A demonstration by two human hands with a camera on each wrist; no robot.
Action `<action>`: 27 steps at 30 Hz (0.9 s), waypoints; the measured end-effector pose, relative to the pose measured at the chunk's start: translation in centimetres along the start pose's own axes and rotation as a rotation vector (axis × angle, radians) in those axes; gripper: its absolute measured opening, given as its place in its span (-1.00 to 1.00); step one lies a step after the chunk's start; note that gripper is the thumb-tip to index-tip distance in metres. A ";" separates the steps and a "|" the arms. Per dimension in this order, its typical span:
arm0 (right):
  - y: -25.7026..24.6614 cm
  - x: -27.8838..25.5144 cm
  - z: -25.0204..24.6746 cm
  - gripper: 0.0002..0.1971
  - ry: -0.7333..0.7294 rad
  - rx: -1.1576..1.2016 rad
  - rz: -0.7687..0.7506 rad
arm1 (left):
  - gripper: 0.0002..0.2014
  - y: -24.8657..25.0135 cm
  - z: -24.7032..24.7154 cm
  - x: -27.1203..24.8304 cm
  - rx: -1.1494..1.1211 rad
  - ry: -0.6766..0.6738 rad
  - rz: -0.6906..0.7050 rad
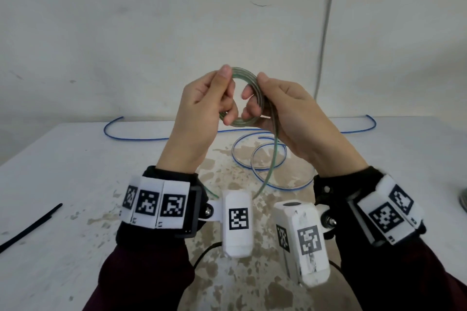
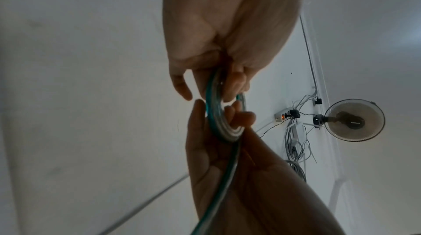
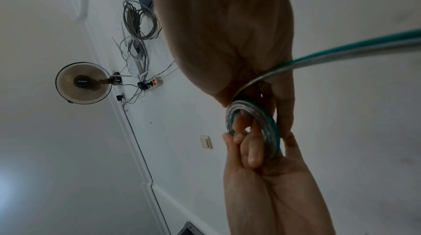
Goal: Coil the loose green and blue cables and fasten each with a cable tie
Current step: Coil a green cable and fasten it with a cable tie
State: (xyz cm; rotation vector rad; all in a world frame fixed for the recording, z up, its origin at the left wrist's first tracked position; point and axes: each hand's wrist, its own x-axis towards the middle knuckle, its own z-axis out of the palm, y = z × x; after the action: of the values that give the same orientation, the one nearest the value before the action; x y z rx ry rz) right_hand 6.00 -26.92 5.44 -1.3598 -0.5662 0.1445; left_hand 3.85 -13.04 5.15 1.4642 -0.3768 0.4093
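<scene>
Both hands, left hand (image 1: 202, 98) and right hand (image 1: 283, 108), grasp the nearly coiled green cable (image 1: 249, 78), untied; the blue cable (image 1: 267, 166) at six o'clock lies loose.

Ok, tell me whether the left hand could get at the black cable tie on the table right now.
Probably not yet: the left hand grips the green cable coil together with the right hand. The path to the black cable tie on the table looks free, once it lets go.
</scene>
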 end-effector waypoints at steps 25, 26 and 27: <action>-0.5 -0.5 -1.2 -0.64 -0.098 -0.273 -0.014 | -0.61 0.3 -0.2 -0.4 -0.044 -0.252 -0.256; -0.5 -0.6 -1.3 -0.65 -0.137 -0.302 -0.006 | -0.62 0.5 -0.5 -0.5 -0.030 -0.318 -0.299; -0.5 -0.8 -1.3 -0.64 -0.170 -0.338 0.000 | -0.62 0.8 -0.9 -0.6 0.002 -0.370 -0.321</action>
State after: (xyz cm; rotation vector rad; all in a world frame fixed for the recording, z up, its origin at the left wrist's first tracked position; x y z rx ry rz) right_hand 5.83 -28.52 5.55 -1.6862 -0.7573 0.1710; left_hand 2.95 -12.13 5.47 1.5711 -0.4253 -0.1219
